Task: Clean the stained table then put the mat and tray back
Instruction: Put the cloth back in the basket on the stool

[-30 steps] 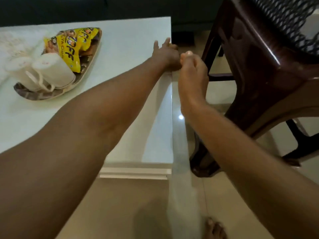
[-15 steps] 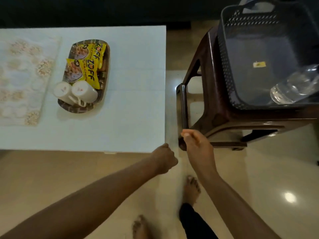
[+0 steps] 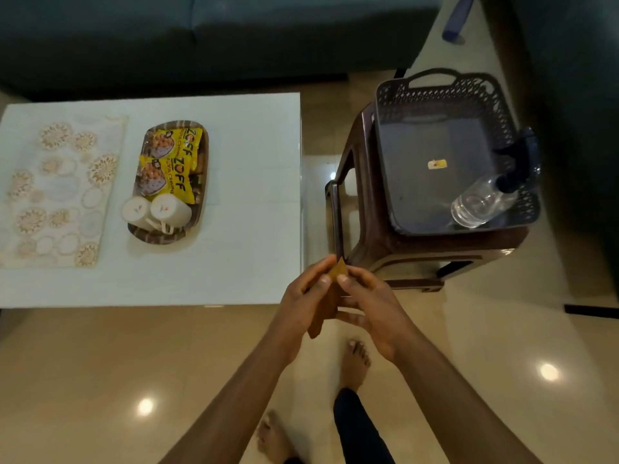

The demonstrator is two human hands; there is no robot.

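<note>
Holding a small brown folded cloth (image 3: 330, 296) between both hands above the glossy beige floor (image 3: 100, 380), just off the near right corner of the white rectangular table (image 3: 248, 202); left hand (image 3: 306, 304) gripping the cloth from the left, thumb pressing near its top corner; right hand (image 3: 371, 306) pinching the same corner from the right, remaining fingers curling beneath; lying flat on the left part of the table, a pale floral-patterned rectangular mat (image 3: 57, 192); sitting just beside the mat, on the table's middle, a dark oval tray (image 3: 205, 169) carrying two yellow snack packets (image 3: 170, 165) and two white cups (image 3: 155, 211) lying on their sides; standing to the right of the table, apart from it, a dark brown plastic stool (image 3: 365, 236) bearing a dark perforated plastic basket (image 3: 435, 92); resting tilted in the basket's near right corner, a clear spray bottle with dark trigger head (image 3: 482, 202); showing below the hands, two bare feet (image 3: 355, 363) on the floor.
</note>
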